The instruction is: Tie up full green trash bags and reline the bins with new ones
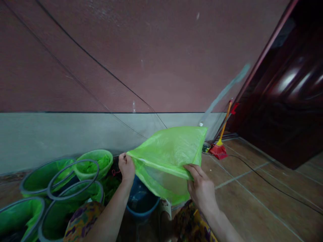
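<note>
A thin light-green plastic bag [176, 144] is spread out in front of me, its mouth partly apart and facing me. My left hand [126, 167] pinches the left corner of its rim. At the right side, my right hand [200, 183] grips the edge of the mouth between thumb and fingers. Below the bag, between my arms, stands a dark blue bucket [142, 198], partly covered by the bag and my left forearm. What lies inside the bucket is too dark to make out.
Several bins lined with green bags stand at the left, among them a pale green basin [93, 164]. A loose grey ring [73, 179] lies across them. A red broom [219, 149] leans by the dark door [282, 101]. A black cable [267, 183] crosses the tiled floor.
</note>
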